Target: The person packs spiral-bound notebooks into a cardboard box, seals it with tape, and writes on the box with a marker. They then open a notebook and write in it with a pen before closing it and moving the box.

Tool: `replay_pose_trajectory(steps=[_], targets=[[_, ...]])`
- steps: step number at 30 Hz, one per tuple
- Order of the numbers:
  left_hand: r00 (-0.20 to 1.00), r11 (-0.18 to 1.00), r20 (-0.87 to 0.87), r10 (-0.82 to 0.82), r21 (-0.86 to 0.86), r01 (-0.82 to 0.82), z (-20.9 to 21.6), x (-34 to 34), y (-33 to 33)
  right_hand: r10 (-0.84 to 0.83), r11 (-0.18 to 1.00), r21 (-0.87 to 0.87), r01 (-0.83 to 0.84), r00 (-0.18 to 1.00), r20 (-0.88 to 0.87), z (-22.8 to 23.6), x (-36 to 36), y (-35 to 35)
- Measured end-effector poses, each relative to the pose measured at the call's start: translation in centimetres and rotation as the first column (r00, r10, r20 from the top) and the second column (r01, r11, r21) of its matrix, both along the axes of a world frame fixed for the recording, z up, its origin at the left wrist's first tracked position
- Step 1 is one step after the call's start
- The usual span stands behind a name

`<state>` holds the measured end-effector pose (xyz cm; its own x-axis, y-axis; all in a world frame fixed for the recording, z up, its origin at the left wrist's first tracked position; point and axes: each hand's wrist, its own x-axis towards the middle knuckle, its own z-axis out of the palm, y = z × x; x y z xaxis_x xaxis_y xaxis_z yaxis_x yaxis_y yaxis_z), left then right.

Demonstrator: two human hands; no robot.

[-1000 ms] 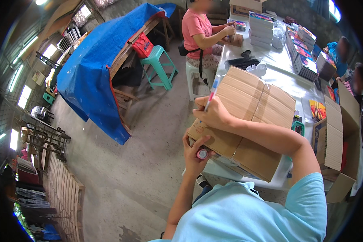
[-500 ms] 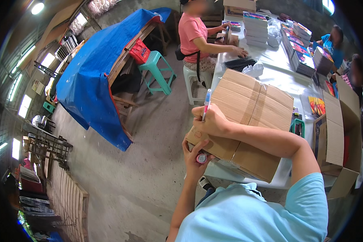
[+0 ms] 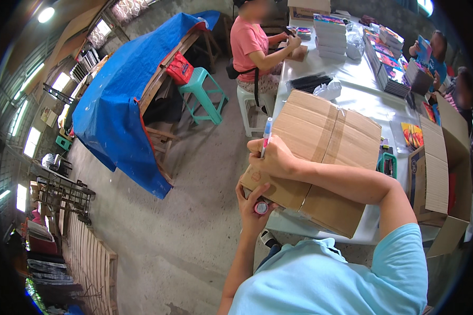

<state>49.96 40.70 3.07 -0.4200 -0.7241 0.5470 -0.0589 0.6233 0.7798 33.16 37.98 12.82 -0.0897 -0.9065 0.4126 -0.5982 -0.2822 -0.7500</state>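
Note:
A closed cardboard box [image 3: 352,134] sits at the near end of the white table, with tape along its top seam. My right hand [image 3: 277,158] is closed around a marker pen [image 3: 267,137] with a blue end, resting on the box's left corner by a small red mark [image 3: 255,176]. I cannot see the pen's tip behind my fingers. Beneath that corner, my left hand [image 3: 253,216] steadies the box's side with its fingers. It also grips a small round pink thing with a pale top [image 3: 261,208], whose kind I cannot make out.
Stacked books [image 3: 330,39] and a green basket [image 3: 387,164] are on the white table [image 3: 347,71]. An open carton [image 3: 431,178] stands at the right. Across the table's left side sits a co-worker in pink [image 3: 249,44]. A teal stool [image 3: 204,94] and blue tarpaulin [image 3: 121,94] are left.
My hands keep nearly the same pose on the box, and the pen has barely shifted. The co-worker in pink has raised their hands together; another person at far right lifts a book.

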Motion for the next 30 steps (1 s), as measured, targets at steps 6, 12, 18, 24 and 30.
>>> replay_pose_trajectory(steps=[6,12,18,24,30], targets=[[0.999,0.994,0.035,0.022,-0.104,-0.019,0.0,-0.1,-0.2,0.025,0.999,-0.043,-0.026,0.999,-0.023,-0.2,-0.2,0.1],[1.000,1.000,0.029,0.011,-0.024,-0.010,-0.7,0.0,-0.1,-0.001,1.000,-0.013,0.001,0.999,0.046,0.0,-0.2,0.3],[1.000,1.000,0.026,-0.007,0.001,0.007,0.1,0.0,0.0,-0.012,0.997,-0.070,0.014,1.000,0.026,-0.2,-0.6,0.0],[1.000,0.996,0.013,-0.018,0.087,0.017,-0.1,0.0,0.0,0.001,0.998,-0.067,0.002,0.999,0.044,-0.3,-0.4,-0.1],[0.999,0.996,-0.023,-0.023,0.087,0.025,-0.2,-0.1,0.1,-0.007,0.996,-0.092,0.007,1.000,0.004,-0.6,-0.3,0.0]])
